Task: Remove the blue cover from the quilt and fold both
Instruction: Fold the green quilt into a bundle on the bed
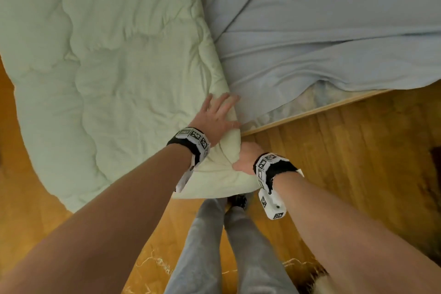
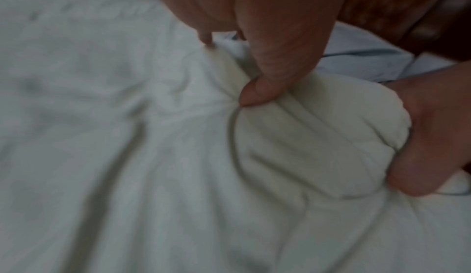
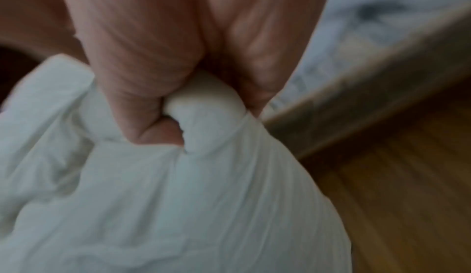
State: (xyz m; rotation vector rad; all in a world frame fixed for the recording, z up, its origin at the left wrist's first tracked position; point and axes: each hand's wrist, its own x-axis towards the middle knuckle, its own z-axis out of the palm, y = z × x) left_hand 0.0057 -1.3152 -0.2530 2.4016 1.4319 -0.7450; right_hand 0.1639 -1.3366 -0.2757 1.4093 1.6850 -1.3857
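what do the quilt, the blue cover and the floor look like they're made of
Quilt: padded matte fabric, probably cotton; puffy stitched panels.
Blue cover: thin woven cloth, matte; flat soft creases.
Floor: wood boards, slight sheen; grain lines visible.

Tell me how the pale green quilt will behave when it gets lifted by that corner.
Probably floppy: the quilt bunches where the right hand grips it. Likely light for its bulk, being puffy. It already drapes over the bed edge, so it may slide toward the floor.

No readable text; wrist bands carry only coded markers
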